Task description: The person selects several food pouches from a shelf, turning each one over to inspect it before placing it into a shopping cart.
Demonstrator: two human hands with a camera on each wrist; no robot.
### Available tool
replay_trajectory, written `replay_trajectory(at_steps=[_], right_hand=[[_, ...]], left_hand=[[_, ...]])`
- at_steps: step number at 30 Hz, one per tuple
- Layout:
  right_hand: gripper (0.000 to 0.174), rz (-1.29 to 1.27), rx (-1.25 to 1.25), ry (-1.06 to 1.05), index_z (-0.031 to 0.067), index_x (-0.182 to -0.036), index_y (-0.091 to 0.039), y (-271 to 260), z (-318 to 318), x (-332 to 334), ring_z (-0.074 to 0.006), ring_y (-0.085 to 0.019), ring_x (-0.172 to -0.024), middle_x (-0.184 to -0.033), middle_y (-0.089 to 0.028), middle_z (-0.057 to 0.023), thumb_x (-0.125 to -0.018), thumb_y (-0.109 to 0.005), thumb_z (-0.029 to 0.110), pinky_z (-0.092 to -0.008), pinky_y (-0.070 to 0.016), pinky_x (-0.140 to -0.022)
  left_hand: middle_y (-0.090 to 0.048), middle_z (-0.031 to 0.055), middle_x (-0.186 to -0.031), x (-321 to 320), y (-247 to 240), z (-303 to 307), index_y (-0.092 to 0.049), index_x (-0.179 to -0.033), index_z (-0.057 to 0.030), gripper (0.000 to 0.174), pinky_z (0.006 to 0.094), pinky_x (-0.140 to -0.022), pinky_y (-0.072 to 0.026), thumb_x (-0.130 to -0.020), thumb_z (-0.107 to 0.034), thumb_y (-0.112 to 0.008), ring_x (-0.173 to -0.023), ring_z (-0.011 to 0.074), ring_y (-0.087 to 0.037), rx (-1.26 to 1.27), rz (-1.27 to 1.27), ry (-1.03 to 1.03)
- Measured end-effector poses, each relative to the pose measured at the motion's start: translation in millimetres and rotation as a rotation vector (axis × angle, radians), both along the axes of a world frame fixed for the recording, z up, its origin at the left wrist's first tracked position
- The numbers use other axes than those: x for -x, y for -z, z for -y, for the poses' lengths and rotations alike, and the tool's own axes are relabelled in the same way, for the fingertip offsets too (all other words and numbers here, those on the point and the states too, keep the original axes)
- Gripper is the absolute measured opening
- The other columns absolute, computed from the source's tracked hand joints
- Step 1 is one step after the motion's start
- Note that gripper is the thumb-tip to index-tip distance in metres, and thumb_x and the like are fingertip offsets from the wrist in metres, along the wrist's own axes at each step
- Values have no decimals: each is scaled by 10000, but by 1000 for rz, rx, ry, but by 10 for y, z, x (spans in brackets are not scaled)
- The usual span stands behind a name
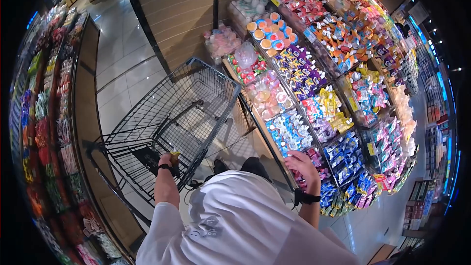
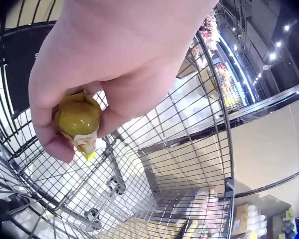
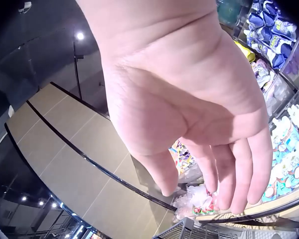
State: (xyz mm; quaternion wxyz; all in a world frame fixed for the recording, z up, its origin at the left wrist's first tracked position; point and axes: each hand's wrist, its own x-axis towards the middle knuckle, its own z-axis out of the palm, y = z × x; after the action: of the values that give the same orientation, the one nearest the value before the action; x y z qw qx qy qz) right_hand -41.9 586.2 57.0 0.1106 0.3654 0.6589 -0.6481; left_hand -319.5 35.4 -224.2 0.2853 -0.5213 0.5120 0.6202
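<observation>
The packet [image 2: 78, 119], seemingly picked out, is unreleased, gripped in the left hand [image 2: 114, 55], cart [image 1: 145, 160] below; the right hand [image 3: 189, 94] is open beside sweets [image 1: 289, 130]

Head view, clock positions from centre. Upper garment: loose white shirt [image 1: 240, 216] at 6 o'clock, short sleeves; grey print [image 1: 203, 229] with smiling face, toward 7. Left hand [image 1: 167, 159], 8 o'clock: bare; black wristband [image 1: 166, 167]. Right hand [image 1: 303, 168], between 4 and 5: bare; black strap [image 1: 310, 198] bearing dark block.
</observation>
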Motion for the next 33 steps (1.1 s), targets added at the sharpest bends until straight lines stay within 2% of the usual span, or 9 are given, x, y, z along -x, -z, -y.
replay_trajectory(at_steps=[2,4,15,17,21,22,25,30,33], right_hand=[[355,5,-16,-6,18,-1269,-596,17,-14,-22,-168,-680,-895,-1060,-710,-93,-978,-641,217,-281,-537,-789],[358,-54,25,25,17,-1267,-599,-9,-36,-45,-162,-673,-885,-1042,-709,-91,-964,-656,198,-286,-532,-789],[376,-78,-200,-189,-28,-1241,-596,118,-128,31,-117,-624,-832,-983,-682,-69,-927,-696,153,-265,-508,-720],[377,-74,-168,-166,-22,-1247,-593,210,-98,24,-113,-618,-814,-966,-680,-66,-928,-695,151,-261,-502,-704],[376,-77,-146,-184,-6,-1248,-599,194,-39,19,-115,-616,-800,-934,-681,-67,-926,-700,161,-265,-498,-686],[376,-72,-151,-162,-6,-1248,-599,129,6,48,-115,-616,-800,-934,-681,-67,-926,-700,161,-265,-498,-686],[347,-44,-208,-117,19,-1217,-624,131,35,12,-124,-622,-800,-917,-681,-53,-927,-702,193,-294,-510,-703],[368,-4,-214,-23,24,-1202,-635,82,16,-205,-141,-641,-862,-929,-686,-52,-923,-717,250,-290,-522,-764],[378,-13,-265,50,23,-1209,-638,88,1,-410,-141,-640,-857,-924,-692,-62,-917,-719,248,-306,-526,-753]], left_hand=[[-687,213,-1054,-34,499,158,-654,-1149,-10,265,452,-794,-569,-930,-139,-578,-985,321,-677,81,-38,69],[-707,184,-1108,-137,129,252,-682,-1123,-44,252,417,-873,-547,-892,-128,-622,-1017,305,-682,699,-431,1507],[-661,217,-1198,-240,-64,204,-622,-1176,-38,331,393,-914,-521,-898,-217,-639,-1095,359,-648,742,-395,1138],[-659,192,-1090,-135,-122,94,-610,-1163,-29,319,398,-862,-535,-910,-224,-601,-936,330,-651,321,-89,276],[-584,157,-1078,-120,-255,40,-553,-1119,-5,343,442,-738,-531,-903,-271,-554,-808,269,-601,13,-389,252],[-584,163,-1120,41,-302,-43,-536,-1136,-12,359,432,-733,-530,-913,-293,-554,-820,280,-614,-114,-161,21],[-631,145,-1082,56,-458,-174,-542,-1206,-27,398,424,-761,-521,-929,-314,-553,-861,273,-638,-248,-352,276],[-661,171,-1117,-272,-703,-1150,-567,-1218,26,440,391,-833,-500,-997,-354,-560,-956,296,-649,206,-859,888],[-621,305,-1132,-515,-997,-1534,-602,-1122,87,501,475,-887,-495,-1026,-392,-489,-1038,457,-612,535,-887,1309]])
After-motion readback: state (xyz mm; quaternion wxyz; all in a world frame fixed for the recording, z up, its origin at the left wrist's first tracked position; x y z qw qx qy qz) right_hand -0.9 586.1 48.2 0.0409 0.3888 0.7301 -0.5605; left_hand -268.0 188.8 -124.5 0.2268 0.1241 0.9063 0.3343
